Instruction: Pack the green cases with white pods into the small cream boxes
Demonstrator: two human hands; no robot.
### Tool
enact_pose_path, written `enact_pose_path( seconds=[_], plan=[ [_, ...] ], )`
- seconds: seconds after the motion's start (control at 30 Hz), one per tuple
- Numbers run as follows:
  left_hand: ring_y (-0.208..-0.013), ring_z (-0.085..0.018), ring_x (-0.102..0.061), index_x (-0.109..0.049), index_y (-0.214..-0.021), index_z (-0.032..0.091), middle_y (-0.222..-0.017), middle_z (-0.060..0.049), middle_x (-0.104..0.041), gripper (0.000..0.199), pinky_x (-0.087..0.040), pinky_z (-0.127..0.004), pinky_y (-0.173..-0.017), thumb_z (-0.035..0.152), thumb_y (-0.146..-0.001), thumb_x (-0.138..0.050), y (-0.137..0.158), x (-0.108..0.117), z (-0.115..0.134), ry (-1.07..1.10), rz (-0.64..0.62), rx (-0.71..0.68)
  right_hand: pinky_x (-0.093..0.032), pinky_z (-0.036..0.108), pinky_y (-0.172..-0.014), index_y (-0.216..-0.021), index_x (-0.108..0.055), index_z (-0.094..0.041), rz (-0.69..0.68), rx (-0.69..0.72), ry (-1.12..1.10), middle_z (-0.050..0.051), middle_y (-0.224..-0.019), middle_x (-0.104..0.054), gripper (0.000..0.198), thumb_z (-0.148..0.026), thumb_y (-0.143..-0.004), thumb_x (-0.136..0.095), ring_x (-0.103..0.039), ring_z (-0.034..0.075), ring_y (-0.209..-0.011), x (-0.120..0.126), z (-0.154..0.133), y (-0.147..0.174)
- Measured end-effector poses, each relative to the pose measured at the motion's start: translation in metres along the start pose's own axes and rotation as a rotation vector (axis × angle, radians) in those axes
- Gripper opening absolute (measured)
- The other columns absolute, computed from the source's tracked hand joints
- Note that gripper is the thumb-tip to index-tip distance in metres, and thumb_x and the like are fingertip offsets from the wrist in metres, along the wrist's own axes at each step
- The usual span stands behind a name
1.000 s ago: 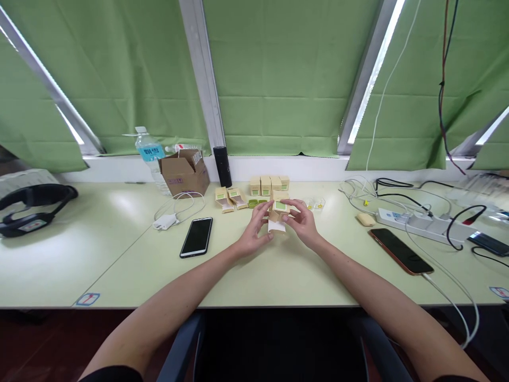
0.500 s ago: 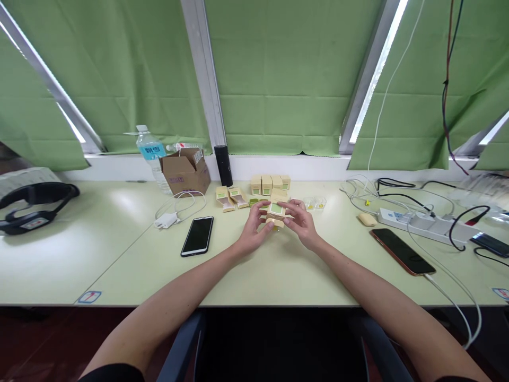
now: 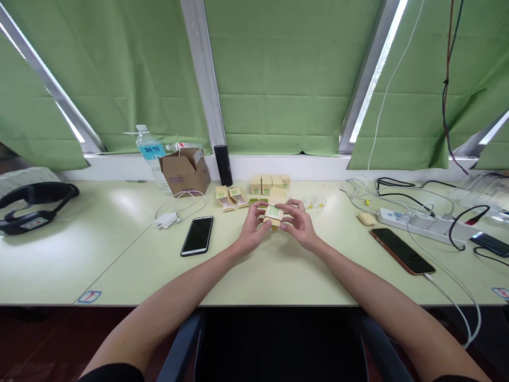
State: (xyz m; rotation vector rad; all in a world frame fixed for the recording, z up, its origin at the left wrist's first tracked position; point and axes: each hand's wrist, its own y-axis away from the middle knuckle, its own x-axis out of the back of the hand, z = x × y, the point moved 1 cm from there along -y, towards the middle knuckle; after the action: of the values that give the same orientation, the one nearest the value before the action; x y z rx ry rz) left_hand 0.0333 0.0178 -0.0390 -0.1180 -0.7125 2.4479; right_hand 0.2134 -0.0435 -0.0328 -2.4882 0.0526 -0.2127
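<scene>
A small cream cardboard box (image 3: 273, 212) with a pale green label is held between both hands above the desk. My left hand (image 3: 253, 227) grips its left side, thumb at the lower front edge. On the right side, the fingers of my right hand (image 3: 299, 225) are bent around the box, with the thumb low at its corner. Just beyond stand several closed cream boxes (image 3: 266, 184) in a row. Two opened boxes (image 3: 231, 198) lie to the left of them. Small clear containers (image 3: 315, 202) with yellow bits sit to the right of my right hand.
A black-screened phone (image 3: 198, 236) lies left of my arms, near a white charger (image 3: 166, 219). Behind are a brown carton (image 3: 186, 172), a water bottle (image 3: 150, 151) and a black cylinder (image 3: 223, 166). At right are another phone (image 3: 403, 251), a power strip (image 3: 425, 225) and tangled cables.
The box in my hands has shifted slightly left and down, and its lower front flap looks more folded in. My right fingers have moved a little along its side.
</scene>
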Motion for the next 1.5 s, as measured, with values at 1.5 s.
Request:
enact_pose_path(
  seconds=[1.5],
  plan=[
    [-0.093, -0.016, -0.062, -0.052, -0.119, 0.025, -0.123, -0.007, -0.053, 0.030, -0.053, -0.032, -0.078, 0.042, -0.097, -0.065, -0.0023, 0.0000, -0.0071, -0.224, 0.092, -0.128, -0.067, 0.041, -0.090, -0.121, -0.074, -0.034, 0.074, 0.029, 0.052, 0.005, -0.121, -0.040, 0.035, -0.051, -0.090, -0.076, -0.065, 0.016, -0.095, -0.0052, 0.0009, 0.0010]
  ],
)
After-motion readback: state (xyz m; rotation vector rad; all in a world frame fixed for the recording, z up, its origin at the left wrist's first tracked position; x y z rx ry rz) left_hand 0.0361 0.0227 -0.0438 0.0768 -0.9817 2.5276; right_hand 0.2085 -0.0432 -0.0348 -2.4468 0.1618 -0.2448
